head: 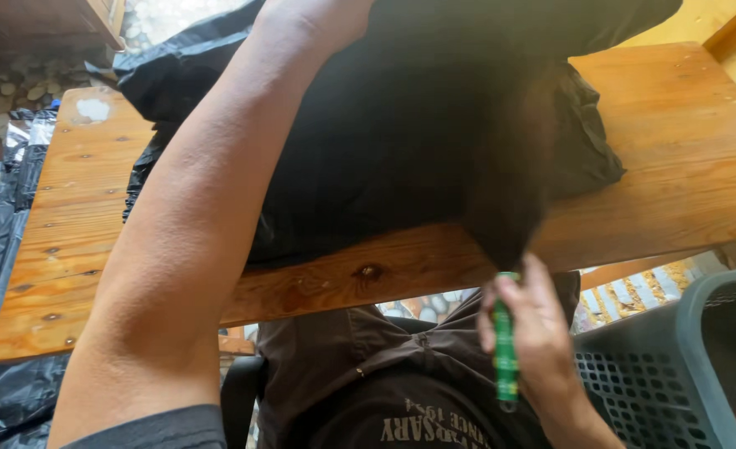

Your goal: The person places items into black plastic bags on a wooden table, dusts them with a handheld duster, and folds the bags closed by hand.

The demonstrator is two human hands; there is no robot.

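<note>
Gripping a slim green pen-like tool (pixel 506 349) in closed fingers (pixel 509 303), the right hand (pixel 542 341) sits just below the near edge of the wooden worktop (pixel 675 133); the tool's long axis runs nearly upright in the head view, its upper tip touching or almost touching the hanging corner of a black fabric piece (pixel 401 141); that fabric lies spread across the worktop, directly above and beyond the right hand, so this hand is plainly the nearer one to the dangling corner; the left arm (pixel 193 233) reaches up and across the fabric, but the left hand itself is cut off at the top edge, so I cannot tell whether its fingers are open or closed; a grey perforated basket (pixel 675 366) stands at the lower right; black plastic sheeting (pixel 2 274) lies at the left; the tool's tip is too dark to make out.
</note>
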